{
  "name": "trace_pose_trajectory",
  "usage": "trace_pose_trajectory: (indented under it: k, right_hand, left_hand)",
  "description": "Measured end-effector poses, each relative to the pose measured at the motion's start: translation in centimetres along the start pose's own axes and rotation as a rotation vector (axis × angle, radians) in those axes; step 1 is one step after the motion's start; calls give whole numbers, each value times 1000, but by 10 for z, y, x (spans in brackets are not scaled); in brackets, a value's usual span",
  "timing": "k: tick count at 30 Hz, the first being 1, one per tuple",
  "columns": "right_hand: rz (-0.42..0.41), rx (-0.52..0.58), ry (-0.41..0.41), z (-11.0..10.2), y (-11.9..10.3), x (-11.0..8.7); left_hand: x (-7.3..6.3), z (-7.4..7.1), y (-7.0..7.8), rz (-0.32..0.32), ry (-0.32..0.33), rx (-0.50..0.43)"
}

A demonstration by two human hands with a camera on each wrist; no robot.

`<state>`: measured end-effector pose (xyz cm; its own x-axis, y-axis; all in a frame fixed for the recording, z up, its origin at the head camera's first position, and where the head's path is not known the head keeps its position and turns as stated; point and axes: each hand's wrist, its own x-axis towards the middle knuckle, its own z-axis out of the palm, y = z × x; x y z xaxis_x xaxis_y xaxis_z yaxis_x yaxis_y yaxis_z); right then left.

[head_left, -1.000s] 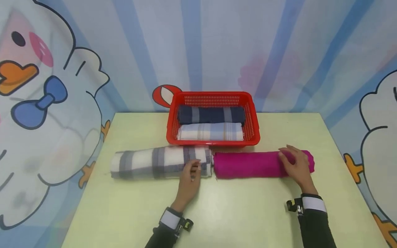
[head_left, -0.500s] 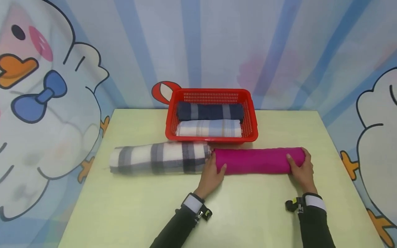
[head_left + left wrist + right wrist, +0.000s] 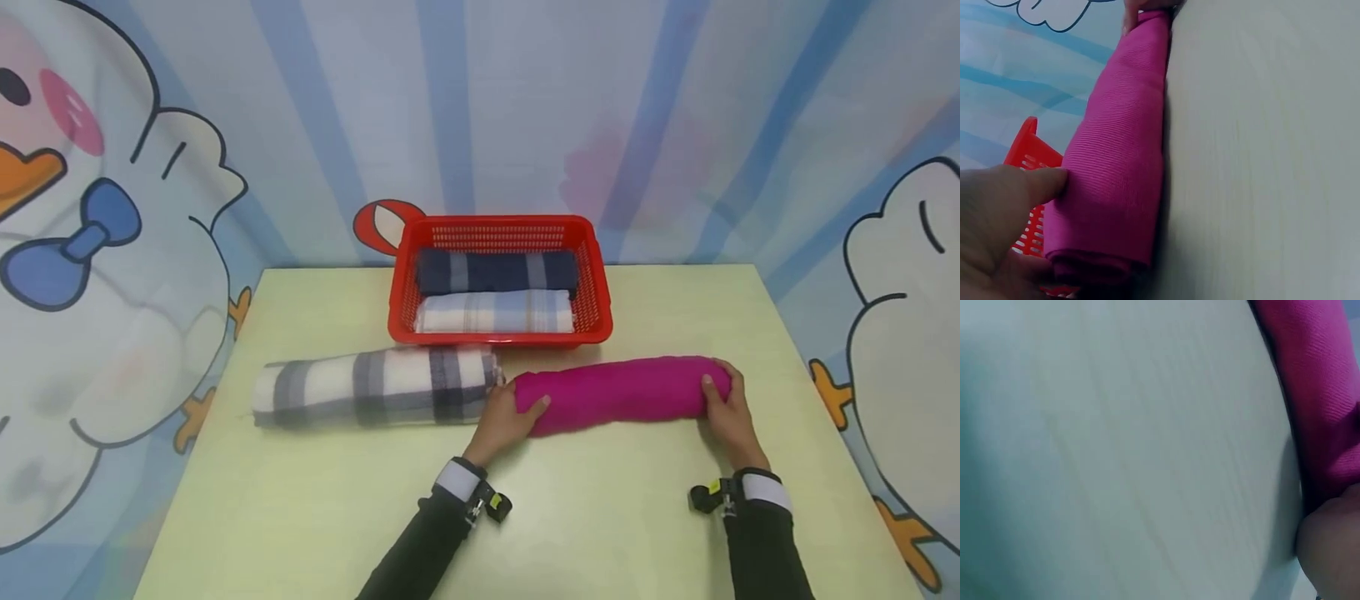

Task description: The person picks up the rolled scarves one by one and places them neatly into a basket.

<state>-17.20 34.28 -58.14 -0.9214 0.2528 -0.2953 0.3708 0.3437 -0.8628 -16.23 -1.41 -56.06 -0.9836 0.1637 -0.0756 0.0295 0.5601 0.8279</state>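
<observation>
Two hands clamp the ends of a magenta rolled cloth (image 3: 622, 396)

Nearest us, two dark sleeves (image 3: 420, 546) reach in over the pale yellow worktop (image 3: 592, 517), each with a white band (image 3: 459, 481) and a small black camera (image 3: 497, 505) at the wrist. Beyond them, the left hand (image 3: 501, 425) has its fingers clamped on the left end of the magenta rolled cloth, the thumb pressed against its finely ribbed side. The right hand (image 3: 735, 421) grips the right end, its thumb on the near side and its fingers round the end. The roll lies crosswise between the hands, in front of the basket's right half, its left end slightly closer to us than its right; we cannot tell whether it is raised off the worktop.

To its left we see a white-and-grey plaid roll (image 3: 375, 387), whose right end sits just beside the left hand. Behind the rolls stands a red plastic basket (image 3: 498, 339) with perforated walls. Inside it, a white roll with pale blue stripes (image 3: 491, 312) lies in front of a navy roll with grey bands (image 3: 495, 272). Farthest off, we see a blue-striped backdrop (image 3: 517, 108) printed with white cartoon birds (image 3: 150, 333) and a red-and-white ball (image 3: 386, 227).
</observation>
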Motion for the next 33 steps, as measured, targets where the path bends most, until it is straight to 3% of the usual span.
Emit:
trace_pose_trajectory:
  k: [7, 13, 20, 22, 33]
  right_hand:
    - [-37, 33, -1, 5, -1, -1]
    - [22, 81, 38, 4, 0, -1]
    - [48, 59, 57, -3, 6, -2]
    - [39, 48, 51, -2, 6, -2]
    - [33, 37, 13, 1, 5, -2]
  left_hand:
    - [1, 4, -4, -69, -24, -8]
    - [-1, 5, -1, -118, -66, -4]
    - [-1, 3, 0, -180, 11, -225]
    - [0, 3, 0, -194, 19, -250]
    - [-3, 9, -4, -167, 46, -219]
